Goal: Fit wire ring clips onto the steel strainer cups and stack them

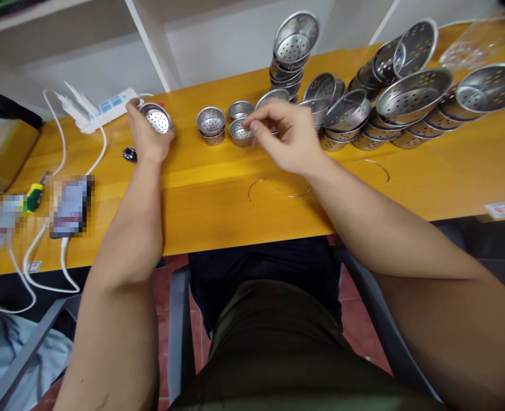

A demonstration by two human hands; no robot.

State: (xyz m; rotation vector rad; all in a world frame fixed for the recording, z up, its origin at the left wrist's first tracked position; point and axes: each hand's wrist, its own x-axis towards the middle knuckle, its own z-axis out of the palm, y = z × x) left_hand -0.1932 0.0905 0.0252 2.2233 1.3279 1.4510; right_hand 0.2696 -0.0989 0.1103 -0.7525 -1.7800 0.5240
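Observation:
My left hand [147, 137] is wrapped round a perforated metal cup [157, 119] at the left of the table, its open mouth facing up towards me. A small black shiny object [129, 154] lies beside that wrist. My right hand [287, 134] is held over the small cups in the middle, thumb and forefinger pinched together. Whatever is between those fingertips, if anything, is too small to make out. Just left of them stand a small perforated cup [240, 134] and a nested pair of cups [211, 121]. Thin curved wires [295, 195] lie on the table in front of my right hand.
Tall and leaning stacks of perforated cups [415, 97] fill the table's right back. A clear plastic bag [469, 45] lies behind them. At the left are a white power strip [109, 111], cables, a phone [70, 208], a screwdriver [33, 197] and a cardboard box [8, 151].

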